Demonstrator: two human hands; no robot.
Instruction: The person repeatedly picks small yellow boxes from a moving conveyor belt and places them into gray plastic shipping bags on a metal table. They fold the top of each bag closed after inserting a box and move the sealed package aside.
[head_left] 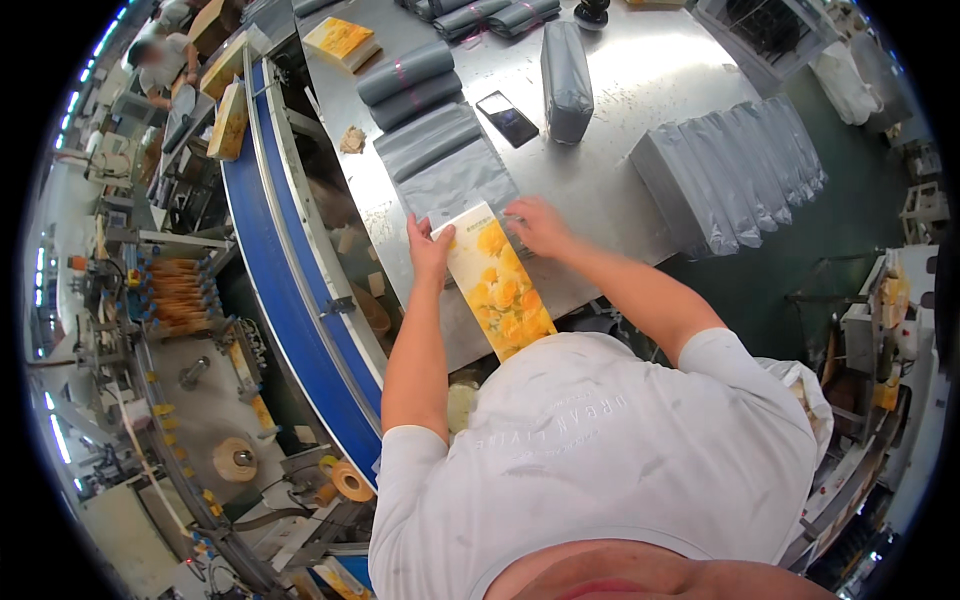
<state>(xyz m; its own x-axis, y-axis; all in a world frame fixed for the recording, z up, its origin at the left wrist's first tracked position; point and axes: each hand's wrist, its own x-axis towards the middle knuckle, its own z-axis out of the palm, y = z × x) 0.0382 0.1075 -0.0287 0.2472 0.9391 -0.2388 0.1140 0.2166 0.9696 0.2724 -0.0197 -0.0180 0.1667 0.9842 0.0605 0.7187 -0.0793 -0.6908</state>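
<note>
A long white pack [500, 285] printed with yellow flowers lies at an angle between my body and the table, its far end against the near edge of a grey plastic bag [455, 182]. My left hand [430, 250] grips the pack's far left corner, thumb on top and fingers along the side. At the pack's far right, my right hand [540, 226] has its fingers curled at the bag's edge; the fingertips are partly hidden. Beyond the flat bag lie rolled grey bags [408, 75]. A black phone [508, 119] lies to the right of the bags.
A filled grey parcel [567, 85] stands on the metal table [640, 85]; a row of several more [730, 175] is at the right. Another flower-printed pack [341, 44] sits far left. A blue conveyor belt [290, 270] runs along the left, with a co-worker [165, 65] beyond.
</note>
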